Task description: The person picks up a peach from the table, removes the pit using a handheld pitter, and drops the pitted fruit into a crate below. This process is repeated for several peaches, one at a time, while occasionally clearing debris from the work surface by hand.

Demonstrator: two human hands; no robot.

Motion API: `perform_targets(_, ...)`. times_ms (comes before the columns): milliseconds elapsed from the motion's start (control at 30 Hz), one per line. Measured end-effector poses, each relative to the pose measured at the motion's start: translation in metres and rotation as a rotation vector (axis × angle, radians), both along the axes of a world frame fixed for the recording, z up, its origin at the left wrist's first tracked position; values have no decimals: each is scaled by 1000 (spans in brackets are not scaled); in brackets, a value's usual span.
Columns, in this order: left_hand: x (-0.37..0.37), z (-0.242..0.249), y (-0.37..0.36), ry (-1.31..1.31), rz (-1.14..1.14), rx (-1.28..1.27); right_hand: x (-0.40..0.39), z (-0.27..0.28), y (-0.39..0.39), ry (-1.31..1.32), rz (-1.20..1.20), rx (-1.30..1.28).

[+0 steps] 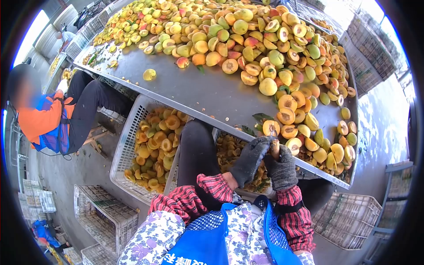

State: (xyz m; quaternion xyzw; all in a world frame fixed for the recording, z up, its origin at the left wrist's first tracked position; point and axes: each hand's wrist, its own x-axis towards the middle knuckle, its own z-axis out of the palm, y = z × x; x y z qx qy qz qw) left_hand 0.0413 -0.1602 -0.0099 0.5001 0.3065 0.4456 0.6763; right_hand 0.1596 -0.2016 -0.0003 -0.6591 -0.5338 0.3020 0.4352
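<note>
My right hand (282,170), in a dark knit glove, is wrapped round the wooden handle of a tool (275,150) held upright. Its working end is too small to make out. My left hand (251,161), also gloved, is curled close beside it, fingertips near the handle; whatever those fingers hold is hidden. Just beyond both hands, at the metal table's near edge, lies a halved peach (271,128) with its cut face showing. Another peach half (293,145) sits right of my hands. Below them, a crate of peach scraps (229,152) stands between my knees.
A large heap of halved peaches (247,39) covers much of the metal table (185,84). To my left is a white crate (121,152) full of peach halves. A co-worker in orange (42,121) sits farther left. More crates (106,216) (346,218) stand on the floor.
</note>
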Motion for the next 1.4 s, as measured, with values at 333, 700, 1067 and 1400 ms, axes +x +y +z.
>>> perform_targets(333, -20, 29, 10, 281, 56, 448, -19, 40, -26, 201, 261, -297)
perform_targets(700, -15, 27, 8, -16, -76, 66, -6, 22, -34, -213, 198, -275)
perform_targets(1067, -17, 21, 13, 222, -125, 284, -7, 7, -32, -163, 279, -456)
perform_targets(1400, -28, 5, 29, 442, -389, 620, -3, 32, -25, -108, 495, -562)
